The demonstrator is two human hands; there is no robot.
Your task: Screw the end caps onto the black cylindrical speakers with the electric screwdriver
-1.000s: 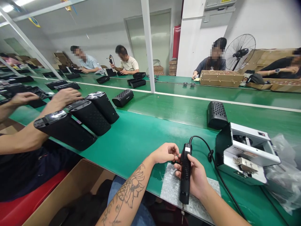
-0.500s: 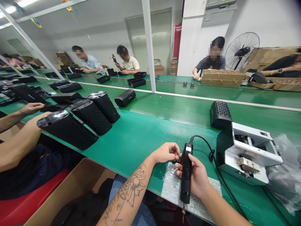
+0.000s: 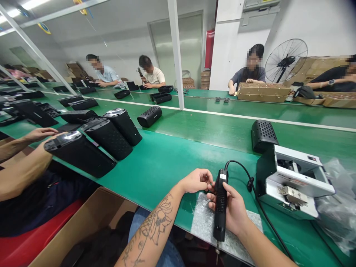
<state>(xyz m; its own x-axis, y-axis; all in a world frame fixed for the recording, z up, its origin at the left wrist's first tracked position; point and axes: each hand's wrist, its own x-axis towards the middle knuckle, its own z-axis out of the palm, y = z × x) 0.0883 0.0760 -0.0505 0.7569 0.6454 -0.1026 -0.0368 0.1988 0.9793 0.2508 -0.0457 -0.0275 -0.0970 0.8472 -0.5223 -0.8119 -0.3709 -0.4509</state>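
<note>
My right hand (image 3: 233, 209) is wrapped round a black electric screwdriver (image 3: 219, 205), bit pointing down toward me, its black cable (image 3: 250, 185) looping off to the right. My left hand (image 3: 196, 180) is curled with its fingertips pinched beside the screwdriver's top end; what they pinch is too small to make out. Both hands hover over a sheet of bubble wrap (image 3: 204, 222) at the near edge of the green belt (image 3: 167, 163).
A white screw-feeder machine (image 3: 292, 180) and a clear plastic bag (image 3: 338, 207) stand to the right. Black speaker housings (image 3: 108, 137) lie at the left, where a co-worker's arms (image 3: 22, 167) rest. One housing (image 3: 263, 135) sits behind the machine. A cardboard box (image 3: 80, 226) is below.
My hands have hardly moved. The co-worker on the left has drawn both hands back from the speaker housings toward the belt's edge.
</note>
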